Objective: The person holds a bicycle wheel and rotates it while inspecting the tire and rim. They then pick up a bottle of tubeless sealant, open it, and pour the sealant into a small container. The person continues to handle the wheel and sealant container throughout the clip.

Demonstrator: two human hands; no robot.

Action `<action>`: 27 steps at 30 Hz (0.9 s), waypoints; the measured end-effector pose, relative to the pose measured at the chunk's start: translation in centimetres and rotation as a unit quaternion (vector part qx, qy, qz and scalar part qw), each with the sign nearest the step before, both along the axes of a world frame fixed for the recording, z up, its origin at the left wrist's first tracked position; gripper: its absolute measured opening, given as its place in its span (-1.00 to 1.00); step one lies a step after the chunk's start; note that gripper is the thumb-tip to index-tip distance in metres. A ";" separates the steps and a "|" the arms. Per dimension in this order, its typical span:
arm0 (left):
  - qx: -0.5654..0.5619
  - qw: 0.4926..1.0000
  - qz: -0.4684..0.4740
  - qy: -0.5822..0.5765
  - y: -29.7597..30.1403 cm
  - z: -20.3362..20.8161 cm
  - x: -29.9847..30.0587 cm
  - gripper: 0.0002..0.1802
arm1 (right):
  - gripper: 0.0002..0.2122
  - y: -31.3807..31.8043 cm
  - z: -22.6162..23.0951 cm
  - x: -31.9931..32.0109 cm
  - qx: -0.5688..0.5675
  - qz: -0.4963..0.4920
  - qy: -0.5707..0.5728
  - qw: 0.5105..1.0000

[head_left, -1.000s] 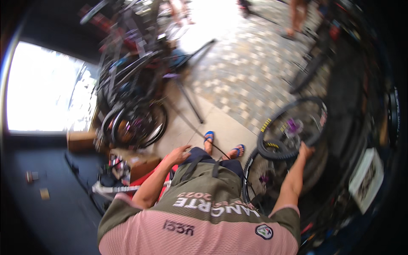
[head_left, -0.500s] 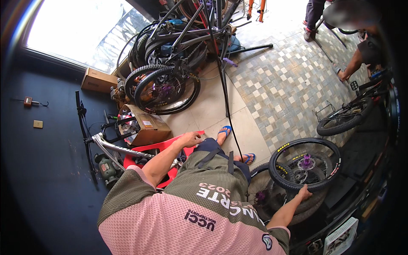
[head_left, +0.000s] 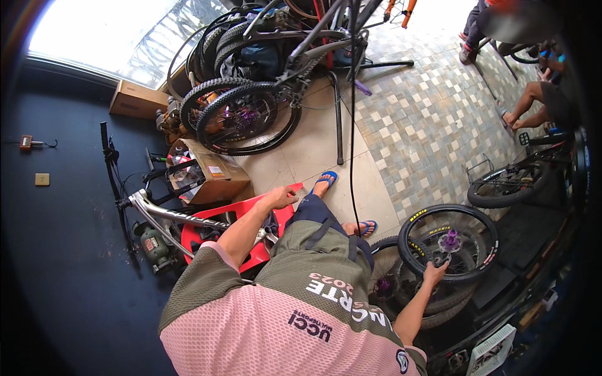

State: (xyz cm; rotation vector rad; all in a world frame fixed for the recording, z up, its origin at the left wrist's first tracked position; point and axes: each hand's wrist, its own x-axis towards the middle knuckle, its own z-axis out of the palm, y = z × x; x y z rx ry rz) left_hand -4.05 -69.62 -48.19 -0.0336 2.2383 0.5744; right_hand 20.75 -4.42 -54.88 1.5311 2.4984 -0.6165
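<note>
While the right hand (head_left: 435,271) is gripping a wheel (head_left: 450,240) by its near edge, over other tyres (head_left: 446,305), the left hand (head_left: 280,198) is hanging empty, fingers loosely curled; that one-sided hold may be inviting a slip.

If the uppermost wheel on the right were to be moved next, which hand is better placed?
Probably the right hand: it is at the near rim of the wheel. The left hand is across the body, by the red object.
</note>
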 end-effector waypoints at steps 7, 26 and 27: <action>-0.056 0.998 0.004 0.004 -13.1 -4.4 -10.5 -0.38 | -0.04 -10.4 3.8 -0.4 -0.076 0.003 -0.129 0.989; 0.017 0.982 -0.029 0.188 -23.7 -10.9 -32.8 -0.54 | -0.40 -25.2 13.4 -4.5 -0.200 0.018 -0.029 0.979; -0.084 0.967 -0.162 0.179 -23.1 -14.2 -31.3 -0.50 | -0.35 -26.4 13.4 -4.1 -0.217 -0.007 -0.023 0.976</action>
